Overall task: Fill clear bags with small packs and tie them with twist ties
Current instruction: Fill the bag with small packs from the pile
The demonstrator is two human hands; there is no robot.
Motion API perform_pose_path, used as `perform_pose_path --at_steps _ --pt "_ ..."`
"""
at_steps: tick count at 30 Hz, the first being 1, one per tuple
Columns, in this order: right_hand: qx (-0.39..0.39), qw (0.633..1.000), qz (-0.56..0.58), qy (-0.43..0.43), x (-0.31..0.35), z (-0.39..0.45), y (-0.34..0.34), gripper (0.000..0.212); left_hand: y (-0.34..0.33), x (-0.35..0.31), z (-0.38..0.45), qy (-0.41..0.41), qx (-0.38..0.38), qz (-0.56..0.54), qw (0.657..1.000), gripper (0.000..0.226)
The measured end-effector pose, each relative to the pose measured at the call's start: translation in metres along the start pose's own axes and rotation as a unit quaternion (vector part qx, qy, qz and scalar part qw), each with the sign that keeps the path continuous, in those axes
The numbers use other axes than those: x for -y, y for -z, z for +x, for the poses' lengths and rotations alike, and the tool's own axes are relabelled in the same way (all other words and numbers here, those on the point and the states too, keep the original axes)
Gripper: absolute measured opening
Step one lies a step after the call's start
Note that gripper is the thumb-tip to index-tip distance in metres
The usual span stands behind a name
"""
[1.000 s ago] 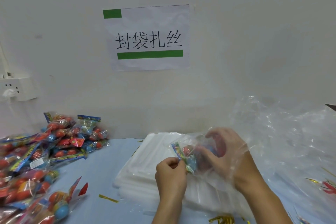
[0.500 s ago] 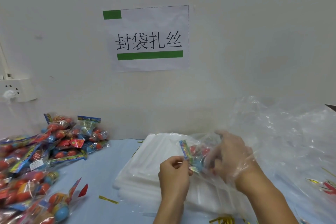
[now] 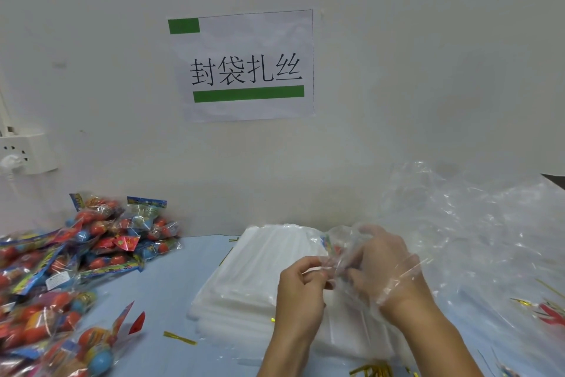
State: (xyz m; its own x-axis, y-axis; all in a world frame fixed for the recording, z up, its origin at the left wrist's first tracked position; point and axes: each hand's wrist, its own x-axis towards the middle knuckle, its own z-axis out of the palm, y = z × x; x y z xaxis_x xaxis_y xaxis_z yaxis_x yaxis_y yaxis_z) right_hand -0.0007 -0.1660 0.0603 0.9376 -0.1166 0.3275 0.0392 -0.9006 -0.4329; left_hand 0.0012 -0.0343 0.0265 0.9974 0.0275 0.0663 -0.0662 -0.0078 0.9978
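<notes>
A clear bag [image 3: 342, 246] with a colourful small pack [image 3: 328, 243] inside it is held above the white stack of flat bags [image 3: 244, 278]. My left hand [image 3: 301, 285] pinches the bag's edge between thumb and fingers. My right hand [image 3: 382, 266] is inside the film, its fingers curled round the pack and bag; the pack is mostly hidden. A gold twist tie [image 3: 179, 338] lies loose on the blue table, and a bunch of gold ties [image 3: 371, 370] sits at the bottom edge.
A heap of colourful small packs [image 3: 61, 260] fills the left of the table. Crumpled clear film [image 3: 477, 230] covers the right side, with red and gold bits [image 3: 547, 312] under it. A wall socket [image 3: 24, 153] and a paper sign [image 3: 244, 66] are on the wall.
The pack has gone deeper into the bag and shows less. My right hand has shifted lower and right inside the film, and my left hand has moved with it.
</notes>
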Motion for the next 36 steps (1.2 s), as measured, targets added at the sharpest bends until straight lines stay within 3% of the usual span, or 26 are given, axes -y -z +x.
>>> perform_pose_path --at_steps 8,13,15,19,21,25,29,34,36 --pt "-0.033 0.987 0.156 -0.011 0.002 -0.002 0.007 0.011 0.006 0.008 0.009 0.070 -0.107 -0.056 0.990 0.015" --pt "0.032 0.989 0.144 -0.032 0.008 -0.004 0.017 0.033 0.007 0.009 0.008 0.087 -0.127 -0.045 0.987 0.020" --pt "0.037 0.991 0.111 -0.067 0.007 -0.001 0.016 0.027 0.008 0.005 0.004 0.063 -0.127 -0.019 0.990 0.026" --pt "0.064 0.994 0.037 -0.078 0.004 -0.001 0.015 0.028 0.004 -0.002 0.000 -0.050 -0.068 0.077 0.993 0.062" --pt "0.080 0.994 0.024 -0.074 0.005 -0.002 0.016 0.029 0.001 -0.002 0.000 -0.093 -0.044 0.105 0.989 0.054" --pt "0.062 0.989 0.124 -0.047 0.006 -0.007 0.015 0.035 0.000 0.009 0.005 -0.120 -0.051 0.163 0.978 0.005" --pt "0.038 0.987 0.157 -0.022 0.003 -0.007 0.012 0.029 0.002 0.013 0.008 -0.079 -0.106 0.142 0.981 0.012" --pt "0.159 0.968 0.191 -0.036 0.003 -0.009 0.029 0.048 0.008 0.013 0.008 -0.063 -0.171 0.216 0.959 0.019" --pt "0.170 0.971 0.165 -0.025 0.001 -0.008 0.035 0.035 0.008 0.012 0.007 -0.056 -0.195 0.253 0.946 0.018"
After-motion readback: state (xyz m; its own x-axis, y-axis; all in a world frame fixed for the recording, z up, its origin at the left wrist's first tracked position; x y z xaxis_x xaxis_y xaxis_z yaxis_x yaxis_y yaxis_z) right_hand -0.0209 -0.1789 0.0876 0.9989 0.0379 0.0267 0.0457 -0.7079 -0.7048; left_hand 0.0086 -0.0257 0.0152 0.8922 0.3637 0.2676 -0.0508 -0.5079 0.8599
